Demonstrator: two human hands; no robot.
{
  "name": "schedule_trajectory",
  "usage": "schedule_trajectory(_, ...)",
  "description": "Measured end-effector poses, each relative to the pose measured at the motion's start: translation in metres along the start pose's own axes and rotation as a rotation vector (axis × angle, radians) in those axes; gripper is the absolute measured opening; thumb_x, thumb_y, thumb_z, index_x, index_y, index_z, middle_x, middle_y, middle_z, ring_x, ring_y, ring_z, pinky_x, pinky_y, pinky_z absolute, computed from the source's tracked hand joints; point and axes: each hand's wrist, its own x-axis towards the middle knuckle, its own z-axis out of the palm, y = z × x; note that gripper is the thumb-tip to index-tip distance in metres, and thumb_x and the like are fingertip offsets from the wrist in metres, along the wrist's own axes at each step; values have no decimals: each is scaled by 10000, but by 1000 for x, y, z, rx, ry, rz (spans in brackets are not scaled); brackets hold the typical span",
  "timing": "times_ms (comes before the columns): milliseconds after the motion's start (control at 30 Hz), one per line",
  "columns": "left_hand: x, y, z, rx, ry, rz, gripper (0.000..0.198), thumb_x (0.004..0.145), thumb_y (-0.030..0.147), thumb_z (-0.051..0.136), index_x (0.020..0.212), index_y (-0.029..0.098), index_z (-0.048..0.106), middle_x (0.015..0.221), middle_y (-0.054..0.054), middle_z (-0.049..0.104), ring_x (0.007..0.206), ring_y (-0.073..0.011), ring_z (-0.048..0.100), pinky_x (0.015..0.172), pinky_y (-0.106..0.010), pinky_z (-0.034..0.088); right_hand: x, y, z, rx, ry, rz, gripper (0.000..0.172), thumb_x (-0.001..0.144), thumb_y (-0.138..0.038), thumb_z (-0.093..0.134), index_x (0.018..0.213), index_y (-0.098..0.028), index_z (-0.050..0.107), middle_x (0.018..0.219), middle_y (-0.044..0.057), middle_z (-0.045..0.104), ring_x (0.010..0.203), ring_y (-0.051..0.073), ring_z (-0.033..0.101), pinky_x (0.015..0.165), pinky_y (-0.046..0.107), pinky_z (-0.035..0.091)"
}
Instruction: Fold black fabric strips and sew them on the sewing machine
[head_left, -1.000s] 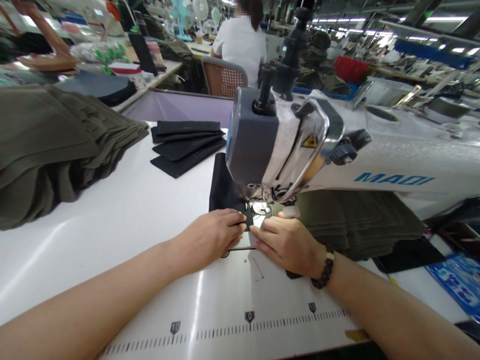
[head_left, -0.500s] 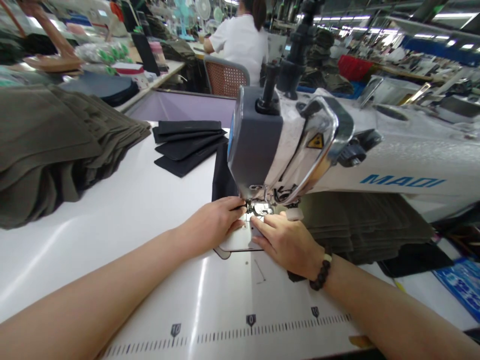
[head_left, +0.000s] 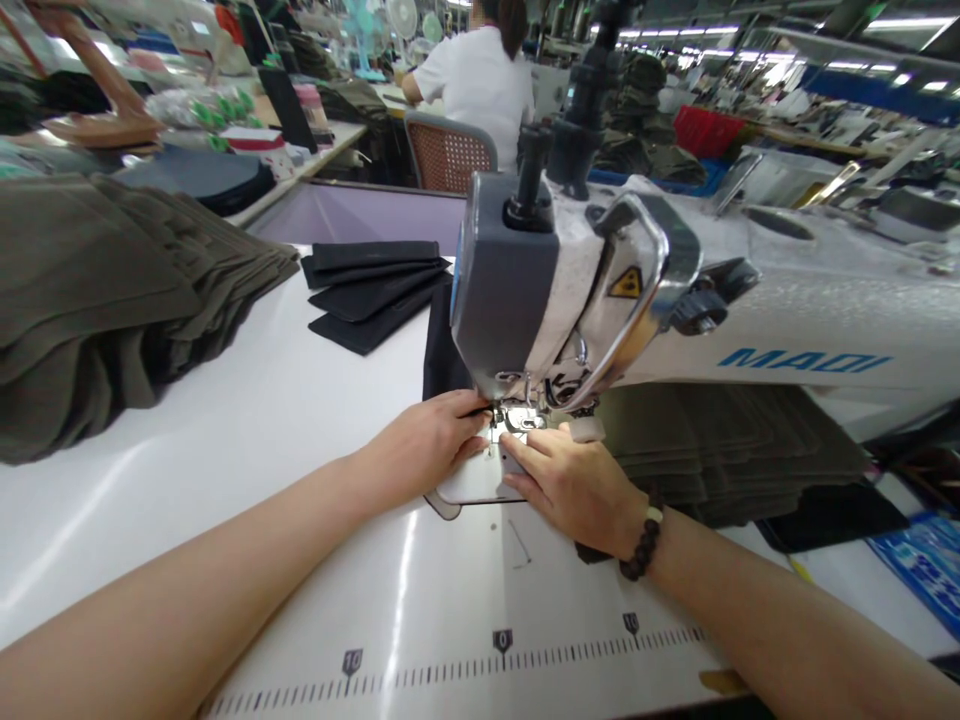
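Observation:
The sewing machine's head stands over a metal needle plate. My left hand is at the left of the needle area, thumb and fingers pinched over a dark edge of a black fabric piece. That piece extends back behind the machine head, and its part under my fingers is mostly hidden. My right hand, with a dark beaded bracelet at the wrist, rests to the right of the presser foot. Its fingers are stretched out on the plate; a dark corner of cloth shows below the palm.
Folded black pieces lie behind my left hand. A brown-grey cloth stack covers the table's left side; another stack sits under the machine arm. A person in a white shirt sits ahead.
The view has shifted very slightly. Both hands stay in nearly the same place by the presser foot, and the black fabric shows no clear movement.

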Motion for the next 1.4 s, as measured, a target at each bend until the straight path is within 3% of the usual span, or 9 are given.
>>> schedule_trajectory(367,-2,7,-3,-10,-42,-3,253,861,242,438,1012,97,580,1069,-109,555,1026,-214,507,866,-321,455,0,0,0,-1,-15,-2,249,812,-286,560,1016,-144,566,763,27,597,689,160,515,601,276,291)
schedule_trajectory(633,1,2,-3,24,-31,-15,235,858,247,442,971,117,600,1010,-94,589,925,-225,547,793,-356,480,0,0,-2,29,-103,33,251,841,-306,518,1032,-146,547,798,34,605,695,158,533,567,277,271)
schedule_trajectory(767,-1,17,-12,29,-77,-64,250,843,272,474,997,113,589,1030,-106,588,942,-232,549,816,-367,474,-1,2,-3,50,-94,30,239,840,-314,519,1006,-147,556,803,34,604,690,156,528,570,283,262)
schedule_trajectory(900,-12,49,-21,-17,-206,-87,343,826,295,508,1091,79,538,1069,-132,582,999,-225,545,874,-346,457,-5,6,-4,99,-25,-40,182,849,-262,497,961,-146,580,757,21,588,668,144,508,586,283,269)
schedule_trajectory(1000,-22,63,-17,33,-218,-19,348,847,274,472,1122,69,527,1139,-152,549,1082,-227,501,917,-337,430,-8,10,-5,120,2,-92,165,856,-243,475,896,-147,603,702,14,565,635,139,490,575,285,272)
schedule_trajectory(1233,-40,54,-9,184,-181,108,320,854,115,379,1136,62,522,1165,-141,546,1099,-229,486,944,-358,408,-12,14,-1,116,54,-362,261,898,-278,396,839,-146,613,647,4,548,600,136,464,579,295,276)
schedule_trajectory(1400,-40,56,-9,141,-166,141,321,850,109,368,1129,73,524,1157,-133,555,1095,-226,492,940,-362,415,-13,14,1,119,89,-413,268,900,-287,401,819,-144,612,628,-6,544,576,131,452,562,295,267)
